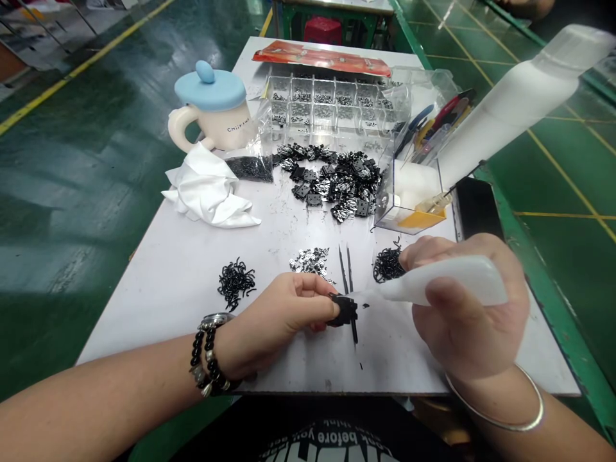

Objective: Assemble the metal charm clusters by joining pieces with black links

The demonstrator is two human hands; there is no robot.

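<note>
Between the thumb and fingers of my left hand (pixel 293 305) is a small black plastic part (pixel 344 310), held just above the table. My right hand (pixel 474 321) grips a translucent white squeeze bottle (pixel 462 281), tilted so that its thin nozzle points left. The nozzle's tip is at the black part's upper edge; whether it touches I cannot tell. Under and behind the part lie dark tweezers (pixel 349 266). Small silvery metal pieces (pixel 310 261) are heaped behind my left hand. Curved black pieces (pixel 235 282) form one pile on the left, and more black pieces (pixel 386 264) lie beside my right fingers.
Farther back is a heap of black parts (pixel 337 179). A compartment box (pixel 323 115) with small pieces stands behind it. Left are a lidded mug (pixel 224 122), a crumpled white tissue (pixel 206 189) and a plastic bag (pixel 253 163). Right stand a tool holder (pixel 409 218) and a tall white bottle (pixel 520 109).
</note>
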